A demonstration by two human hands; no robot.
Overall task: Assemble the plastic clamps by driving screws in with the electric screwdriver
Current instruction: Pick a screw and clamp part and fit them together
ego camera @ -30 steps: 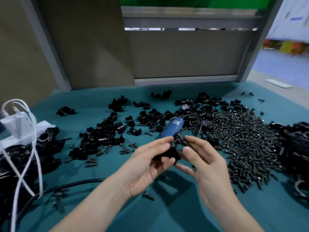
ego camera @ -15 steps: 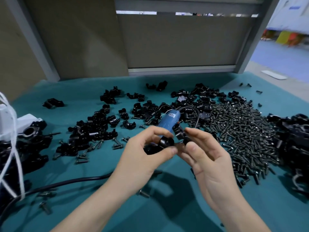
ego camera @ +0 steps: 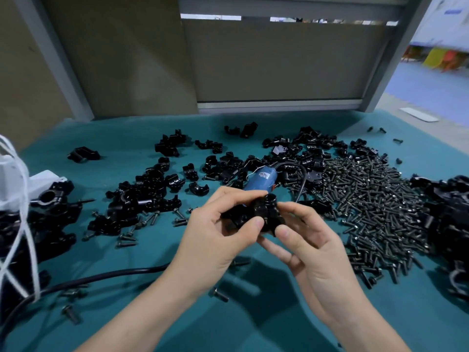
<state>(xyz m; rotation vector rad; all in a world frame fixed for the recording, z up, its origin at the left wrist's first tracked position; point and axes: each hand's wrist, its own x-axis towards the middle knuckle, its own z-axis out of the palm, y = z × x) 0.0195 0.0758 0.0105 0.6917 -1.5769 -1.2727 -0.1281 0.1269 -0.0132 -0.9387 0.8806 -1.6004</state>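
Two bare hands meet above a teal mat (ego camera: 253,323), holding one black plastic clamp (ego camera: 253,214) between them, just in front of a blue electric screwdriver (ego camera: 261,180) and touching neither it nor the mat. The left hand (ego camera: 215,240) curls round the clamp's left part, thumb on the near face and fingers over the top. The right hand (ego camera: 314,252) pinches the right part between thumb and forefinger.

The clamp's long axis runs side to side, from one hand to the other. A short round collar stands at its right end with its opening facing up. Fingers cover much of the clamp, and its black surfaces blur together, so I cannot tell whether a screw sits in it.

The screwdriver lies on the mat, slanting from near left to far right. Its near end is hidden behind the clamp and fingers, and a dark cord curls from its far end.

Right of the screwdriver lies a broad heap of dark screws (ego camera: 375,214). Left of it, and behind it, are scattered loose black clamp pieces (ego camera: 142,196). Far to its left are white cords (ego camera: 17,224), cut off by the frame edge. A black cable (ego camera: 101,278) crosses the mat nearer the viewer, on its left.
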